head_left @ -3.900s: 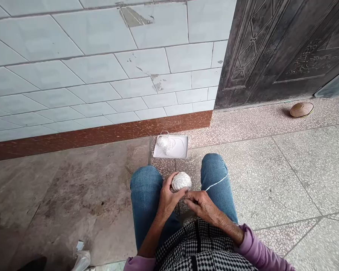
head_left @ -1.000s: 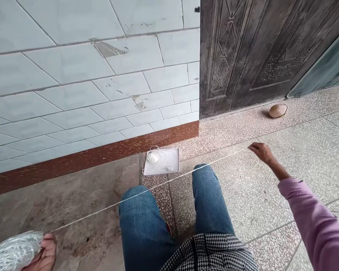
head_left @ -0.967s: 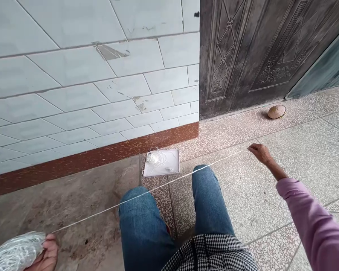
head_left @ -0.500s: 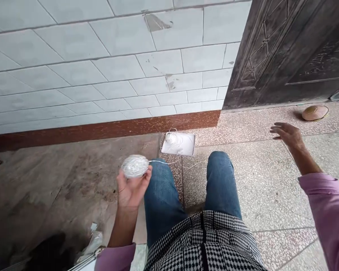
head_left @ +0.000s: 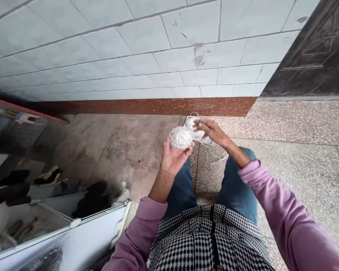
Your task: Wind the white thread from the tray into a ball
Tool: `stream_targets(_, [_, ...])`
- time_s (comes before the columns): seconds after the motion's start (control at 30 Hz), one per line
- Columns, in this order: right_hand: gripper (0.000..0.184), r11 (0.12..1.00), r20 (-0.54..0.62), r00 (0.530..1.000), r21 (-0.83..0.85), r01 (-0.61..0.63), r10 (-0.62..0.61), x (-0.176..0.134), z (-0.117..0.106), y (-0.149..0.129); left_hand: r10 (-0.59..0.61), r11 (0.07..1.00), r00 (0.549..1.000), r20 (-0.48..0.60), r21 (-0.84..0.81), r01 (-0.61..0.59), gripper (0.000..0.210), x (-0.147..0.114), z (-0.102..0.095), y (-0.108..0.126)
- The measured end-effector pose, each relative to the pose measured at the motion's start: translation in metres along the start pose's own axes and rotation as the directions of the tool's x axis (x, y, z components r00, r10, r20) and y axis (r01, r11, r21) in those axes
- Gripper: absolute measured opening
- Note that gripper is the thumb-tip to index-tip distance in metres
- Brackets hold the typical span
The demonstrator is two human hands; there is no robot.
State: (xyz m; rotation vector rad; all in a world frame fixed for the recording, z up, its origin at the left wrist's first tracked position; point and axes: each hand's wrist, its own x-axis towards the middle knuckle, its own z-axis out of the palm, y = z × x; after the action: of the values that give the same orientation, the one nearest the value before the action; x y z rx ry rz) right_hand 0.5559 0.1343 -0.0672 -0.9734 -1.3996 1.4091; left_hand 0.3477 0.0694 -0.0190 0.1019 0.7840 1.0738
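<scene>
My left hand [head_left: 173,160] cups a ball of white string [head_left: 180,138] from below, its fingers curled round the underside. Just to the right, my right hand [head_left: 214,133] has its fingers stretched out and apart, close to the ball. Whether a strand runs through those fingers, I cannot tell. A shallow white tray [head_left: 208,142] lies on the floor beyond my knees, partly hidden by my right hand and the ball. In it sits a second heap of white string [head_left: 190,122]. Loose strands [head_left: 206,147] trail from the ball over the tray's near edge towards my right knee.
A white tiled wall [head_left: 147,60] with a brown skirting [head_left: 124,107] stands in front. The dark door [head_left: 307,71] is at the right. At lower left are a white-edged rack [head_left: 84,222] with dark items and a crumpled plastic bag [head_left: 122,195]. Speckled floor [head_left: 293,165] lies to the right.
My right hand has come in from far right to beside the ball. The view has turned left, bringing the rack into sight and taking the round object by the door out of it.
</scene>
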Motion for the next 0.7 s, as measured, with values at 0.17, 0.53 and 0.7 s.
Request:
stream_targets(0.17, [0.054, 0.998, 0.046, 0.998, -0.040, -0.044, 0.046, -0.067, 0.037, 0.000, 0.012, 0.997, 0.999, 0.041, 0.073, -0.015, 0.058, -0.002, -0.013, -0.002])
stream_targets(0.53, [0.052, 0.922, -0.073, 0.997, -0.387, -0.005, -0.025, -0.158, 0.060, -0.025, 0.234, 0.882, 0.954, 0.187, 0.373, -0.289, 0.053, -0.002, -0.008, -0.052])
stream_targets(0.7, [0.039, 0.831, 0.056, 0.994, -0.546, 0.110, -0.095, -0.172, 0.058, -0.069, 0.401, 0.565, 0.887, 0.229, 0.701, -0.436, 0.048, -0.002, -0.016, -0.057])
